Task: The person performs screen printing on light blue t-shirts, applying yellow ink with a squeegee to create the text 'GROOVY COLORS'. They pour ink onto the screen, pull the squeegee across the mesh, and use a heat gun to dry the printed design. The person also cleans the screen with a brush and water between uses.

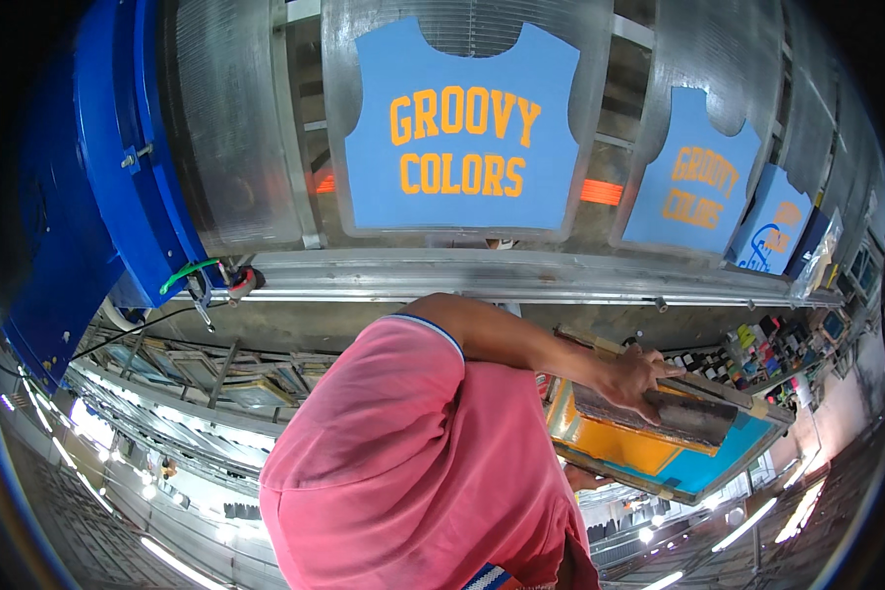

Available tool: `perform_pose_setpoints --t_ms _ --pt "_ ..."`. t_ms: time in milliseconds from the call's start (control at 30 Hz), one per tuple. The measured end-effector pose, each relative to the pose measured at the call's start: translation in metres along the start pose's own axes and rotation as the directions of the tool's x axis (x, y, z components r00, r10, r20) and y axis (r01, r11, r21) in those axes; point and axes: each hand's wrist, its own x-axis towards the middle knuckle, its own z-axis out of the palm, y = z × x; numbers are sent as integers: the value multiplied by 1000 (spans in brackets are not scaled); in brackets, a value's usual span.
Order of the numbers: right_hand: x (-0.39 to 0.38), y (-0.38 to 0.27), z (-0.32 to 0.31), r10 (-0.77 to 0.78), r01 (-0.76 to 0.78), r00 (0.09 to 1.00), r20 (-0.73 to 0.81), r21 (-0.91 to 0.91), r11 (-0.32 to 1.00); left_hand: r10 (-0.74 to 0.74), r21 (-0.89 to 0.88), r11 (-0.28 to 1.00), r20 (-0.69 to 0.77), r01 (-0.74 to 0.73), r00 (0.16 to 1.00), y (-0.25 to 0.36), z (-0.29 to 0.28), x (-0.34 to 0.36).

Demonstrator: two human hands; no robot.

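Note:
My left hand [631, 381] reaches across to the right from a pink sleeve. It is closed over a dark, long-bladed squeegee [696, 421], thumb on the near face and fingers on the far side. The squeegee lies inside a printing screen frame [772, 425], which is tilted. Orange ink [610, 438] covers part of its mesh, and a blue area [723, 462] shows at the far end. Under the frame's lower edge, only a bit of my right hand [586, 479] shows; its fingers are hidden.
Light blue shirt panels [462, 103] [693, 182] with orange lettering lie on grey platens in a row. A metal rail [442, 275] runs before them. A blue machine [49, 197] stands left. Stacked frames [256, 379] and several bottles [757, 349] lie beyond the rail.

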Motion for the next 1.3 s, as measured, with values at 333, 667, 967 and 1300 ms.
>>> perform_pose_setpoints --t_ms 333,667,967,1300 --pt "5 -8 0 2 -2 1000 -1 -35 999 -42 -55 998 54 44 998 -4 -16 10" --pt "84 12 18 28 -31 991 131 22 999 -40 124 991 -13 42 999 -11 -11 28" --pt "186 34 -12 33 -69 958 284 118 991 -82 273 958 -27 86 996 -5 34 69" --pt "363 18 -81 -86 -43 950 301 397 917 -50 471 882 148 -26 988 -74 169 196"
